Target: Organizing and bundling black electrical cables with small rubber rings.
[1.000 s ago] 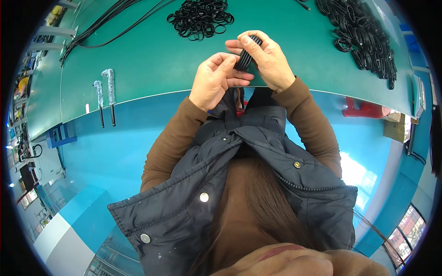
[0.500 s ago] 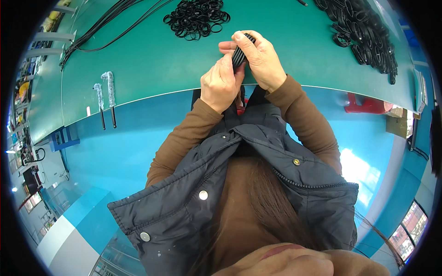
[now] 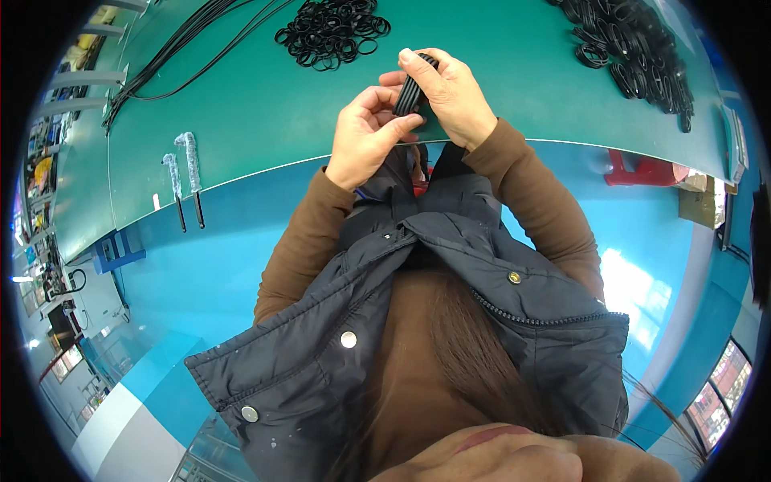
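Observation:
A coil of black cable [image 3: 409, 95], folded into a short flat bundle, is held above the near edge of the green table. My right hand [image 3: 458, 100] is closed around its upper part, thumb laid across the front. At the lower left end of the coil is my left hand [image 3: 365, 132], with fingers and thumb spread apart. Its thumb lies just under the coil's lower end; whether the fingertips behind touch the cable is hidden. Just beyond my hands lies a heap of small black rings or bands [image 3: 333, 32].
Many coiled black cables [image 3: 634, 60] are piled at the right. Long loose black cables [image 3: 173, 56] lie at the far left. Two wrapped tools with black handles [image 3: 191, 173] overhang the near edge. A red stool [image 3: 638, 170] and a blue stool [image 3: 120, 251] stand below.
My left hand has loosened from the coil's lower end, moving slightly left with its thumb and fingers parting. My right hand keeps hold of the coil.

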Action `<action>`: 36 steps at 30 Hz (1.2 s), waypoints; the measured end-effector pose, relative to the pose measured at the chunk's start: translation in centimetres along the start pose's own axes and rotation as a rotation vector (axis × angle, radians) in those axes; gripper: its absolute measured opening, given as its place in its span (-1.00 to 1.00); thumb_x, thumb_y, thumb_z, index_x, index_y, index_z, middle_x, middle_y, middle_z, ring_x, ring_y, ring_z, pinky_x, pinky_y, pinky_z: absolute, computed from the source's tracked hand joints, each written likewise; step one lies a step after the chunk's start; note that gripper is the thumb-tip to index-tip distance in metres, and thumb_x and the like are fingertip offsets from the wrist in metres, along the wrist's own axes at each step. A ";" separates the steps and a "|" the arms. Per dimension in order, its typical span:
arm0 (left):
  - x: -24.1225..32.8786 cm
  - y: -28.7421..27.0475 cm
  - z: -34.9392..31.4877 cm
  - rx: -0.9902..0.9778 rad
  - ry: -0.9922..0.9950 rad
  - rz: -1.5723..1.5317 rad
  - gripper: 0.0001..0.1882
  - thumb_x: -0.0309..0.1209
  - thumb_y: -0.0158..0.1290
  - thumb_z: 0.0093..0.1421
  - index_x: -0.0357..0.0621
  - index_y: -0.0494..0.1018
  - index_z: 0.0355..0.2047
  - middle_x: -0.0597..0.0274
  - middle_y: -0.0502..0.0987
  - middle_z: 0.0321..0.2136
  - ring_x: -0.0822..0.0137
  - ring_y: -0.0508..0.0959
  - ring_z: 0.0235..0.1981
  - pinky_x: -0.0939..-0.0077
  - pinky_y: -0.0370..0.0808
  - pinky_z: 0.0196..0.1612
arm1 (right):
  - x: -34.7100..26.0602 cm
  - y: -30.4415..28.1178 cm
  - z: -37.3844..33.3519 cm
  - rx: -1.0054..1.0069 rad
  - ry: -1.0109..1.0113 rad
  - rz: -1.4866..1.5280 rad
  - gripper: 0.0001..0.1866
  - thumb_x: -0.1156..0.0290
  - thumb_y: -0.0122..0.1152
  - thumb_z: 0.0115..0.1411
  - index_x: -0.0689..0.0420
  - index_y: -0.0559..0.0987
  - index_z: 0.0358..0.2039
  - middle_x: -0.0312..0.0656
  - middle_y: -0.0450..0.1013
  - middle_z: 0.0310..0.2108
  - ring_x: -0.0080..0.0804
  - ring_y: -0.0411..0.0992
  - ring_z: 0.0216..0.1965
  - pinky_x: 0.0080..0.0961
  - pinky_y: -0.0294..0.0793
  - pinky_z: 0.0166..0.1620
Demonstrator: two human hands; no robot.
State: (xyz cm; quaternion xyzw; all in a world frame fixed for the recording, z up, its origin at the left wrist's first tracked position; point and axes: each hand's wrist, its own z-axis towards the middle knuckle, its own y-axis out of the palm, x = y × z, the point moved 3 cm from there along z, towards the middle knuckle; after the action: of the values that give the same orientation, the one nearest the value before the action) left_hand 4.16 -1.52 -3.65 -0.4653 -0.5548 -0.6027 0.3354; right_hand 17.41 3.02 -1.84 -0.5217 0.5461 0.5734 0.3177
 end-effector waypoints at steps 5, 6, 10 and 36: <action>0.0 -0.4 0.1 -0.042 0.006 -0.035 -0.73 -0.67 0.14 0.10 -0.33 0.40 -0.17 0.04 0.53 -0.30 0.31 0.57 -0.32 0.56 0.60 -0.32 | -0.4 0.3 0.0 0.007 0.008 0.008 -0.57 0.17 0.16 0.24 0.33 0.42 -0.13 0.05 0.53 -0.30 -0.37 0.52 -0.36 -0.62 0.56 -0.31; -0.2 -0.5 0.1 -0.036 0.027 -0.059 -0.72 -0.67 0.13 0.10 -0.34 0.40 -0.16 0.02 0.52 -0.28 0.28 0.57 -0.30 0.53 0.60 -0.30 | -0.5 0.3 0.1 0.006 0.001 0.007 -0.57 0.17 0.16 0.25 0.33 0.42 -0.13 0.05 0.53 -0.30 -0.38 0.52 -0.37 -0.62 0.56 -0.31; -0.7 -0.8 0.0 -0.024 0.083 -0.130 -0.70 -0.64 0.12 0.13 -0.34 0.38 -0.11 -0.05 0.51 -0.22 0.18 0.57 -0.23 0.46 0.60 -0.25 | -0.8 0.6 0.2 0.009 -0.020 0.005 -0.56 0.15 0.15 0.25 0.33 0.42 -0.13 0.05 0.53 -0.30 -0.40 0.52 -0.39 -0.64 0.55 -0.34; 1.9 -0.2 -0.8 0.091 -0.108 -0.054 -0.78 -0.55 0.07 0.22 -0.40 0.38 -0.15 0.02 0.47 -0.19 0.29 0.57 -0.32 0.52 0.60 -0.26 | 0.6 -0.1 0.6 -0.064 -0.051 -0.187 -0.58 0.12 0.11 0.28 0.31 0.45 -0.18 -0.03 0.53 -0.32 -0.54 0.47 -0.45 -0.68 0.51 -0.39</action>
State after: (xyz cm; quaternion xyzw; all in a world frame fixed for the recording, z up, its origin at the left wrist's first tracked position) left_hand 3.12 -2.08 -1.92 -0.4663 -0.6112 -0.5595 0.3096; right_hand 17.21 3.54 -2.58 -0.5656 0.4679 0.5714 0.3669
